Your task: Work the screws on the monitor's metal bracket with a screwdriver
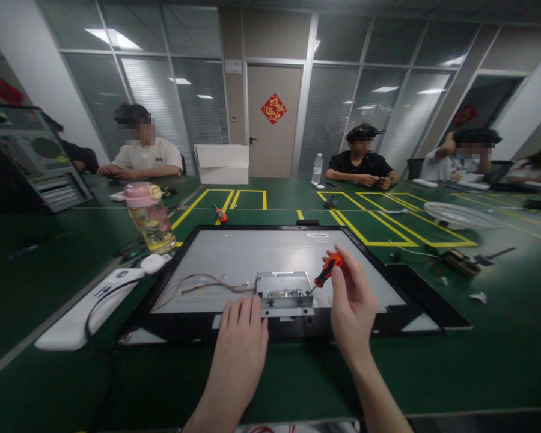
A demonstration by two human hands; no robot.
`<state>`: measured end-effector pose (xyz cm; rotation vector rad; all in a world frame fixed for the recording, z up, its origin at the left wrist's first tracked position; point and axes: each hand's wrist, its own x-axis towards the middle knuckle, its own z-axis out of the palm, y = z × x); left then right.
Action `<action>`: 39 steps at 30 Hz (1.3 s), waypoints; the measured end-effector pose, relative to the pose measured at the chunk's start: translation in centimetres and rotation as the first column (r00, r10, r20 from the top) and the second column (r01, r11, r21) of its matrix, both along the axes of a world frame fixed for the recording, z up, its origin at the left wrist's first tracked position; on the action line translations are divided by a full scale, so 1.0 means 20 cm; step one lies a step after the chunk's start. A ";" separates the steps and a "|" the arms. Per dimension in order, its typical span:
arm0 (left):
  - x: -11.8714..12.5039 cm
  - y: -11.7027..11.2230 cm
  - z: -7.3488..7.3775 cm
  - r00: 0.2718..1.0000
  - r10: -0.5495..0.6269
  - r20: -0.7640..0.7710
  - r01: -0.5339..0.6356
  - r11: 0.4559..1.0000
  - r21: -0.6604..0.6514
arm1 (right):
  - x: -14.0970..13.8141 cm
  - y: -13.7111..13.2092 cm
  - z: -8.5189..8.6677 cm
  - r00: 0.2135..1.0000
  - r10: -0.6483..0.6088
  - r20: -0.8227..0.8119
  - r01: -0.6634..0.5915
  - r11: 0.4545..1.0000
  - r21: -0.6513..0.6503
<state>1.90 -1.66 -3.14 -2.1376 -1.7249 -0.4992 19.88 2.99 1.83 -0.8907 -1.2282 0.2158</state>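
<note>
A monitor panel [234, 252] lies face down on the green table, its grey back upward inside a black frame. A small metal cover plate [283, 284] sits near the panel's front edge, with thin coloured wires [198, 282] running left from it. My left hand [242, 337] lies flat with fingers stretched out on the panel's front edge, just left of the plate. My right hand [352, 300] is closed round an orange-and-black screwdriver [327, 270], its tip down at the plate's right side.
A pink-lidded bottle [151, 218] and a white power strip [88, 310] stand left of the panel. A red screwdriver [220, 214], a white box [222, 163], a water bottle [316, 169] and a fan grille [460, 214] lie further off. Other people sit along the far edge.
</note>
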 end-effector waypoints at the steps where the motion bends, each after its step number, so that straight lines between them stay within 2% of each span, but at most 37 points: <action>1: 0.00 0.00 0.00 1.000 -0.005 -0.001 0.005 1.000 0.006 | 0.00 0.00 0.00 1.000 -0.006 -0.010 0.006 1.000 0.002; 8: 0.00 0.01 -0.01 1.000 -0.010 0.010 0.010 1.000 0.028 | -0.01 0.00 0.02 1.000 -0.023 -0.019 0.024 0.999 0.042; 13: 0.00 0.00 0.00 1.000 -0.017 0.005 0.017 1.000 0.025 | -0.01 -0.01 0.01 1.000 0.029 -0.008 -0.029 1.000 0.011; 18: 0.00 0.00 0.00 1.000 -0.016 -0.003 0.016 1.000 0.023 | -0.01 0.00 0.00 0.999 0.012 -0.036 -0.012 1.000 0.019; 23: 0.00 0.00 0.01 1.000 -0.026 0.002 0.026 0.999 0.025 | -0.01 -0.01 0.01 0.995 0.082 -0.057 -0.079 0.995 0.056; 29: -0.01 0.01 -0.02 1.000 -0.018 -0.014 0.018 0.999 0.044 | -0.04 -0.03 0.03 0.987 0.148 -0.054 -0.146 0.988 0.040; 39: -0.01 0.00 0.00 0.999 -0.038 0.020 0.038 0.999 0.022 | -0.03 -0.01 0.03 0.995 0.074 -0.066 -0.072 0.997 0.034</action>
